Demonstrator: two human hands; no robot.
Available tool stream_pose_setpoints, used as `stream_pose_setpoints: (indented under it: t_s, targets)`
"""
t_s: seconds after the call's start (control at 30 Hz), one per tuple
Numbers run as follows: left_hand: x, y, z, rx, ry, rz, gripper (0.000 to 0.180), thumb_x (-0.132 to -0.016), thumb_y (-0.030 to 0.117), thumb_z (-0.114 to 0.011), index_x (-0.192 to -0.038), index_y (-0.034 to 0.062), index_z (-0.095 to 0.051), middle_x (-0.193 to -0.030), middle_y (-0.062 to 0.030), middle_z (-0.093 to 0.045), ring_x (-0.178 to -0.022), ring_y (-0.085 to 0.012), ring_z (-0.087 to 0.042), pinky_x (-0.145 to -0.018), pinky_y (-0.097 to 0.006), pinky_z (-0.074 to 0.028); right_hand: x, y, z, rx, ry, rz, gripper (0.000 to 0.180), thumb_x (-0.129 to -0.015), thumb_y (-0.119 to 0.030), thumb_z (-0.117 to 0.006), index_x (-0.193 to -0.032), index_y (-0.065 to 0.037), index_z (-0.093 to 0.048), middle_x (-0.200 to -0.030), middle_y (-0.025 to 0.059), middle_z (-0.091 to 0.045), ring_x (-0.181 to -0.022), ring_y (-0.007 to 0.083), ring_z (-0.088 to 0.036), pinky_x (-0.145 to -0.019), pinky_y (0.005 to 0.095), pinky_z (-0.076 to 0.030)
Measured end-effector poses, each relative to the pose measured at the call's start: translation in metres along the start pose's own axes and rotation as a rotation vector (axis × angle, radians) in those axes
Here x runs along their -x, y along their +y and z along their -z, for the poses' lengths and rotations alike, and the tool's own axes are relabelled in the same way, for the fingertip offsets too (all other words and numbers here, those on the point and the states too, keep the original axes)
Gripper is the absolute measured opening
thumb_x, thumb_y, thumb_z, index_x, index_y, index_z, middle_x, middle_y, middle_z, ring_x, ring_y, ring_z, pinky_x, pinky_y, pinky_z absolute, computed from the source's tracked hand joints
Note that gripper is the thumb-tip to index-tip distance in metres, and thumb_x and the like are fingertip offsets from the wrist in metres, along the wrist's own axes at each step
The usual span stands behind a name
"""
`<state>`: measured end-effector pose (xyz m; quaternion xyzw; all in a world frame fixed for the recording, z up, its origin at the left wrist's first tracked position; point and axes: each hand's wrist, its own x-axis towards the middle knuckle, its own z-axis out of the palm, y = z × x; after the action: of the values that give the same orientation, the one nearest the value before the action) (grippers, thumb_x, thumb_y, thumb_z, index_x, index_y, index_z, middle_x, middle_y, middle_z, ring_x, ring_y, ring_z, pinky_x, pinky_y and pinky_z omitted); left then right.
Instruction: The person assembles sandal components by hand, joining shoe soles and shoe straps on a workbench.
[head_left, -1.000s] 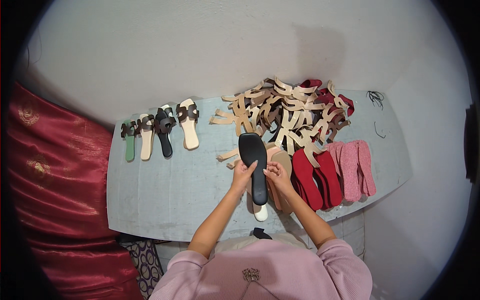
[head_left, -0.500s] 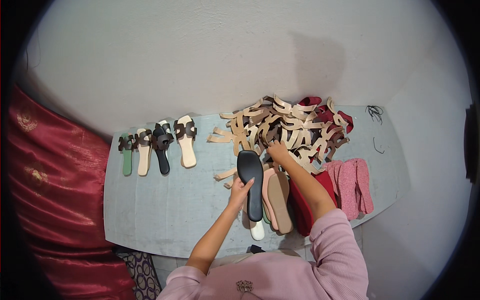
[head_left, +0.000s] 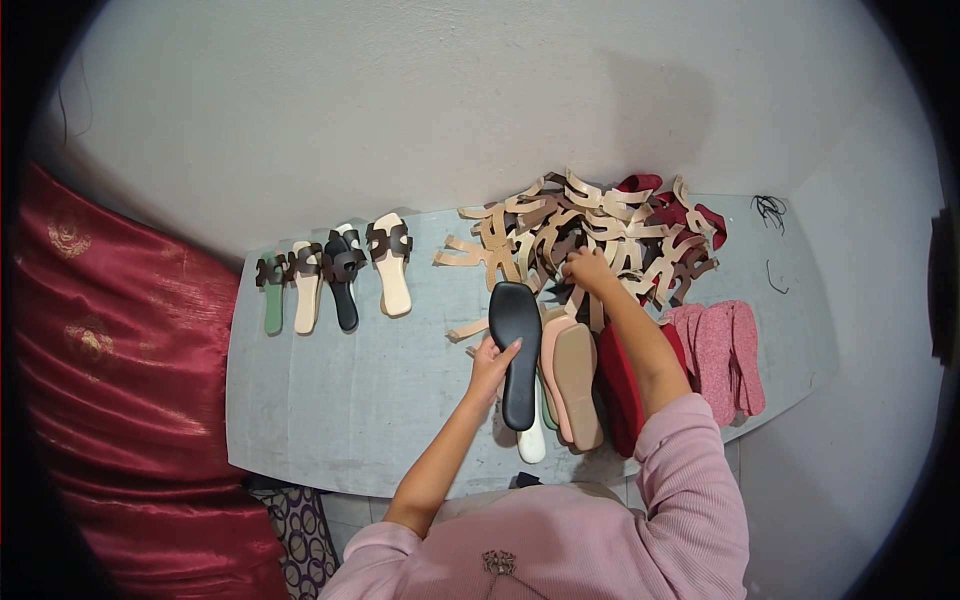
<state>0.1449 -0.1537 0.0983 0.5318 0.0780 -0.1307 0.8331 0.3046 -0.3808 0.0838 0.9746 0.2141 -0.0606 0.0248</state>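
Observation:
My left hand [head_left: 489, 364] is closed round the edge of a black sandal sole [head_left: 517, 340], thumb on its upper face. The sole is tilted over a stack that includes a white sole [head_left: 531, 440], a pink sole [head_left: 560, 375] and a beige sole [head_left: 577, 385]. Beyond it, my right hand [head_left: 586, 266] reaches into a heap of cut sandal straps [head_left: 625, 230], mostly tan-backed with dark brown faces. Its fingers are bent down among the straps, and whatever they pinch is hidden.
Left on the pale table [head_left: 330, 400] stand several sandals with dark straps, among them a green sandal [head_left: 273, 300] and a cream sandal [head_left: 394, 275]. Red soles [head_left: 622, 400] and pink textured soles [head_left: 715, 360] lie right. Black cord [head_left: 770, 212] lies far right; a red curtain [head_left: 130, 380] hangs left.
My right hand has moved slightly farther into the strap heap. My left hand still holds the black sole. The whole view has shifted a little.

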Motion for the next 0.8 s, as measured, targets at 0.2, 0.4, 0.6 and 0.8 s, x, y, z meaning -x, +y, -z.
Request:
stream_pose_setpoints:
  t_s: [0.2, 0.4, 0.6, 0.8]
  targets:
    - [0.005, -0.002, -0.005, 0.038, -0.017, 0.021, 0.022, -0.082, 0.010, -0.057, -0.100, 0.0001, -0.050, -0.088, -0.0068, -0.061, -0.072, -0.0094, -0.059, -0.062, -0.022, -0.049, 0.015, 0.024, 0.031, -0.226, 0.332, -0.011, 0.010, -0.073, -0.021, -0.061, -0.079, -0.013, -0.060, -0.085, 0.0024, -0.058, -0.084, 0.0249, -0.053, -0.070, 0.0366, -0.041]
    - [0.011, -0.004, -0.005, 0.020, -0.024, -0.011, 0.019, -0.083, 0.009, -0.056, -0.099, 0.0013, -0.051, -0.085, -0.0059, -0.061, -0.066, -0.0097, -0.059, -0.059, -0.022, -0.049, 0.015, 0.029, 0.061, -0.886, 0.842, -0.020, 0.015, -0.079, -0.014, -0.058, -0.087, -0.001, -0.057, -0.075, 0.0070, -0.059, -0.069, 0.0175, -0.056, -0.064, 0.0276, -0.043]
    - [0.022, 0.003, 0.001, 0.035, -0.068, -0.025, 0.021, -0.084, 0.011, -0.054, -0.102, 0.0011, -0.050, -0.085, -0.0055, -0.061, -0.068, -0.0097, -0.059, -0.059, -0.022, -0.049, 0.019, 0.026, 0.088, -1.274, 0.993, -0.060, 0.016, -0.082, -0.016, -0.058, -0.089, -0.002, -0.055, -0.073, -0.0001, -0.056, -0.064, 0.0064, -0.053, -0.057, 0.0183, -0.042]
    - [0.031, 0.007, 0.003, 0.112, -0.071, -0.004, 0.022, -0.088, 0.015, -0.046, -0.104, 0.0011, -0.049, -0.090, -0.0062, -0.059, -0.073, -0.0103, -0.058, -0.063, -0.024, -0.049, 0.043, -0.012, 0.105, -2.057, 0.898, -0.243, 0.017, -0.080, -0.012, -0.058, -0.090, -0.004, -0.046, -0.080, 0.0080, -0.058, -0.069, 0.0156, -0.060, -0.057, 0.0231, -0.049]
